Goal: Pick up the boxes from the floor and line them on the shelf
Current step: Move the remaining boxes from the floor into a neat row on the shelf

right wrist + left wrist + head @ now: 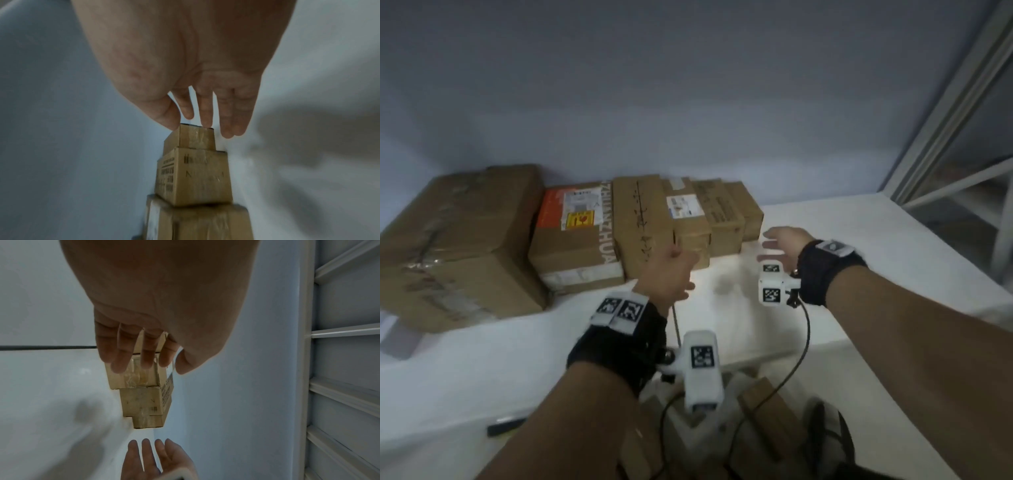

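Several brown cardboard boxes stand in a row along the back of the white shelf (825, 274), from a large box (458, 240) at the left down to the smallest box (748, 209) at the right end. My left hand (681, 270) is held with straight fingers at the front of the labelled box (686, 222) and holds nothing. My right hand (774, 245) is spread just right of the smallest box (195, 138), fingers straight, holding nothing. In the left wrist view my left fingers (121, 356) lie over the box fronts, with the right hand (148, 456) beyond the row's end.
A grey wall (688, 85) stands behind the row. A metal shelf upright (955, 102) rises at the right. A black marker (505, 425) lies near the shelf's front edge. More cardboard (767, 407) sits lower down in front of the shelf.
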`<action>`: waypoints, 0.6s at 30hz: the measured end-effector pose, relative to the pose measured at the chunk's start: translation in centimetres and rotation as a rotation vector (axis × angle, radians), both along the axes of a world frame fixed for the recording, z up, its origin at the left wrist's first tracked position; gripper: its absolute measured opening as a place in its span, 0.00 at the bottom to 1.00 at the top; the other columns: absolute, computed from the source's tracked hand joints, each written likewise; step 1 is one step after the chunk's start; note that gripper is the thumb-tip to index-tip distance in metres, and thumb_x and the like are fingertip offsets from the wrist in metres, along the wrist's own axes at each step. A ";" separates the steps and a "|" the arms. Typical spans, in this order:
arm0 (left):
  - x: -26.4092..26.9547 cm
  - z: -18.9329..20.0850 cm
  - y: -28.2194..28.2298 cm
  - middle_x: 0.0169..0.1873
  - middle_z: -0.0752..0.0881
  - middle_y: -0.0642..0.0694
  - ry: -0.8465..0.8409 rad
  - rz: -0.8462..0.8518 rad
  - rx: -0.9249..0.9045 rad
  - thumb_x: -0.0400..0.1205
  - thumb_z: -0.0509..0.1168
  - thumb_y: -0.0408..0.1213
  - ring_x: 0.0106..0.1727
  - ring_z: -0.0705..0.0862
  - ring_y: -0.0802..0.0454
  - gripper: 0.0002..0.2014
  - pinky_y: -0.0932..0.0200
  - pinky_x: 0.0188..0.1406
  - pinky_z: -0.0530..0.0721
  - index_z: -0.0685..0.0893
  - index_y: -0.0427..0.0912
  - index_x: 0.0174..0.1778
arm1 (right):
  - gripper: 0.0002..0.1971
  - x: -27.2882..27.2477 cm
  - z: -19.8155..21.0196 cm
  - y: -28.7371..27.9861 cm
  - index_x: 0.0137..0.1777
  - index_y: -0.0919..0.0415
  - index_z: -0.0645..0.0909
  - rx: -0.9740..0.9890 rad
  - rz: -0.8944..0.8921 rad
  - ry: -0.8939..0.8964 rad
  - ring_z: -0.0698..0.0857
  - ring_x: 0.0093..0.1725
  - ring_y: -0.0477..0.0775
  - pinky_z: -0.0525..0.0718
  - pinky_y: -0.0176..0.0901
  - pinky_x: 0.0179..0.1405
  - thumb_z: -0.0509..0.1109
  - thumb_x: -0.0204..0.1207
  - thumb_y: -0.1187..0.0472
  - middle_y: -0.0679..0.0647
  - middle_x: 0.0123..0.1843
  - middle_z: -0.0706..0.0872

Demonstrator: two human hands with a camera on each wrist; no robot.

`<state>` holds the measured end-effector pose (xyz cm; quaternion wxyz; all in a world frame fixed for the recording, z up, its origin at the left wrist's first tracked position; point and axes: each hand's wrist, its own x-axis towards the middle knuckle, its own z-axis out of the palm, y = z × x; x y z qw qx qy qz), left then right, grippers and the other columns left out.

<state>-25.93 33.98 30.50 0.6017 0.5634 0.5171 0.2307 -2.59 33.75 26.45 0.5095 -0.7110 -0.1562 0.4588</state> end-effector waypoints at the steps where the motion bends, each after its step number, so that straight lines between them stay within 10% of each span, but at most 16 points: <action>1: -0.3 0.0 -0.4 0.56 0.81 0.43 0.014 -0.007 -0.030 0.86 0.61 0.42 0.47 0.82 0.46 0.09 0.53 0.45 0.80 0.77 0.42 0.58 | 0.07 -0.9 0.1 -1.1 0.41 0.59 0.77 0.019 0.014 0.016 0.84 0.59 0.63 0.82 0.52 0.44 0.65 0.81 0.65 0.59 0.56 0.81; 7: -2.9 0.0 -3.4 0.48 0.81 0.45 0.049 -0.076 -0.123 0.85 0.60 0.39 0.44 0.81 0.44 0.05 0.55 0.42 0.80 0.78 0.45 0.45 | 0.03 -7.5 0.8 -8.2 0.50 0.62 0.75 -0.091 0.154 0.111 0.87 0.47 0.56 0.68 0.44 0.39 0.64 0.78 0.64 0.56 0.53 0.88; 12: -5.4 -0.8 -4.8 0.42 0.88 0.42 0.116 -0.086 -0.168 0.81 0.61 0.33 0.40 0.88 0.38 0.05 0.48 0.49 0.86 0.81 0.38 0.44 | 0.05 -12.6 0.3 -12.6 0.53 0.63 0.74 -0.122 0.164 0.255 0.87 0.41 0.62 0.86 0.42 0.24 0.63 0.81 0.63 0.61 0.51 0.88; 15: -6.9 -3.4 -5.9 0.42 0.91 0.35 0.202 -0.116 -0.214 0.77 0.62 0.28 0.42 0.90 0.35 0.05 0.41 0.57 0.86 0.83 0.32 0.40 | 0.06 -14.9 -2.4 -14.2 0.46 0.64 0.75 -0.155 0.195 0.346 0.86 0.36 0.60 0.88 0.47 0.33 0.61 0.82 0.62 0.61 0.44 0.87; 18: -8.1 -6.8 -7.6 0.42 0.88 0.35 0.383 -0.325 -0.206 0.80 0.64 0.27 0.40 0.84 0.43 0.05 0.55 0.48 0.84 0.83 0.34 0.39 | 0.12 -17.0 -7.0 -15.3 0.36 0.63 0.76 -0.227 0.285 0.315 0.80 0.33 0.57 0.80 0.51 0.42 0.60 0.81 0.64 0.58 0.35 0.80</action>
